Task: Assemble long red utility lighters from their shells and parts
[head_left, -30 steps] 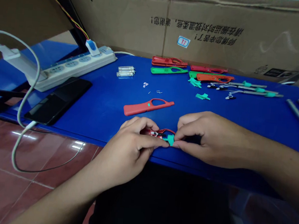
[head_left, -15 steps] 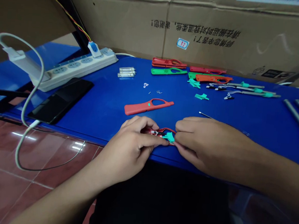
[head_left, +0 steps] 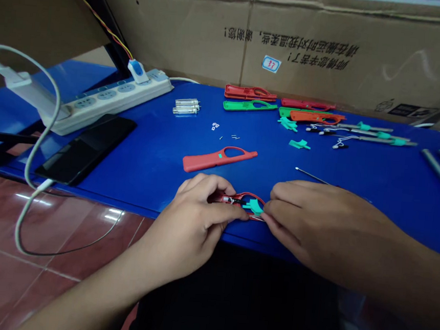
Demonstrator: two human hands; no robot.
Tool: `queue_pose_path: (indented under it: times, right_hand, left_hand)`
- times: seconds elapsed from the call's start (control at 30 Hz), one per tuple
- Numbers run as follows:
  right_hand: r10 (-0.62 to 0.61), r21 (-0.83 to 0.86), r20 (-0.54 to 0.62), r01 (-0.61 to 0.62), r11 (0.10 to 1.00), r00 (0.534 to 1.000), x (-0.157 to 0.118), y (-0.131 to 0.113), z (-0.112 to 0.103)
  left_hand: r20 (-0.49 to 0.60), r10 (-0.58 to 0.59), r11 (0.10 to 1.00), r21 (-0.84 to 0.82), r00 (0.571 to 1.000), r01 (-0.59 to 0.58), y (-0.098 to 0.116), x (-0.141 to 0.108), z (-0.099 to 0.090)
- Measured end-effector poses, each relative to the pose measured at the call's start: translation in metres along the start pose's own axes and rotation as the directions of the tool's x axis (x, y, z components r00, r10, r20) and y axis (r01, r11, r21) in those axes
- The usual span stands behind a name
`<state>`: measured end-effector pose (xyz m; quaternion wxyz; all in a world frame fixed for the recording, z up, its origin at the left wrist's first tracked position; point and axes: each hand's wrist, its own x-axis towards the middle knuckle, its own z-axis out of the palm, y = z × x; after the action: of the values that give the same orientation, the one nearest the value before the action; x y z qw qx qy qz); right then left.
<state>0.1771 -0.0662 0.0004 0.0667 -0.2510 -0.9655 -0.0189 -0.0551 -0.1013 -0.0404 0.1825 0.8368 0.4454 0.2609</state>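
Observation:
Both hands hold a small red plastic housing with a loop-shaped end, just in from the near table edge. A teal plastic piece sits on it, and my fingers hide much of both. My left hand grips the housing's straight end. Pinching the loop end between thumb and fingers is my right hand. A thin steel rod pokes out past my right hand's knuckles, its far end hidden. A loose coral-red housing half lies on the blue table just above my left hand.
Further back lie several coloured housings, teal-tipped metal rods and clear cylinders. On the left are a power strip, a black phone and a white cable. Cardboard boxes stand behind the blue table.
Both hands and the held housing have shifted slightly right. My right hand has turned flatter, and the thin steel rod now shows beyond it.

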Motion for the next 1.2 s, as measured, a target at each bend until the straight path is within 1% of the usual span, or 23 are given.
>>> queue_pose_path:
  times: [0.1, 0.3, 0.4, 0.53, 0.63, 0.7, 0.8, 0.9, 0.97, 1.1, 1.2]
  right_hand:
    - [0.023, -0.004, -0.006, -0.023, 1.0, 1.0, -0.001, -0.003, 0.002]
    - [0.014, -0.059, -0.035, -0.016, 0.998, 0.999, -0.004, -0.007, 0.003]
    - [0.041, -0.053, -0.015, -0.042, 0.998, 0.999, -0.004, -0.007, 0.003]
    - [0.066, 0.001, 0.053, -0.066, 0.998, 0.996, 0.002, -0.005, 0.0]
    - [0.089, 0.017, 0.145, -0.092, 0.996, 0.985, 0.012, -0.005, -0.005]
    - [0.097, 0.016, 0.213, -0.103, 0.995, 0.972, 0.018, -0.006, -0.008]
    - [0.114, -0.014, 0.318, -0.116, 0.993, 0.941, 0.027, -0.008, -0.01]
    - [0.143, -0.056, 0.372, -0.132, 0.99, 0.917, 0.03, -0.008, -0.009]
    - [0.122, -0.058, 0.364, -0.108, 0.992, 0.923, 0.028, -0.005, -0.009]
    - [0.039, -0.074, 0.303, -0.018, 0.997, 0.952, 0.022, -0.002, -0.01]
    - [0.024, -0.081, 0.274, -0.001, 0.997, 0.961, 0.019, -0.003, -0.01]
  left_hand:
    - [0.0, 0.009, 1.0, 0.015, 1.0, -0.009, 0.001, 0.0, 0.0]
    - [0.017, 0.014, 0.999, 0.03, 1.0, -0.015, 0.002, -0.002, 0.0]
    - [0.004, 0.029, 0.999, 0.032, 1.0, -0.029, 0.003, -0.002, -0.001]
    - [-0.006, 0.032, 0.999, 0.029, 0.999, -0.032, 0.004, -0.002, -0.001]
    - [-0.028, -0.034, 0.999, -0.013, 0.999, 0.033, 0.003, -0.003, 0.002]
    - [-0.046, -0.069, 0.997, -0.036, 0.997, 0.068, 0.003, -0.004, 0.003]
    - [-0.051, -0.082, 0.996, -0.036, 0.995, 0.08, 0.003, -0.004, 0.004]
    - [-0.042, -0.107, 0.993, -0.054, 0.993, 0.104, 0.003, -0.002, 0.002]
    - [-0.029, -0.101, 0.993, -0.067, 0.995, 0.098, 0.003, -0.001, 0.0]
    - [-0.002, -0.013, 0.999, -0.053, 1.0, 0.013, 0.001, 0.002, -0.001]
    - [-0.023, 0.01, 0.999, -0.053, 1.0, -0.011, 0.0, 0.001, -0.001]
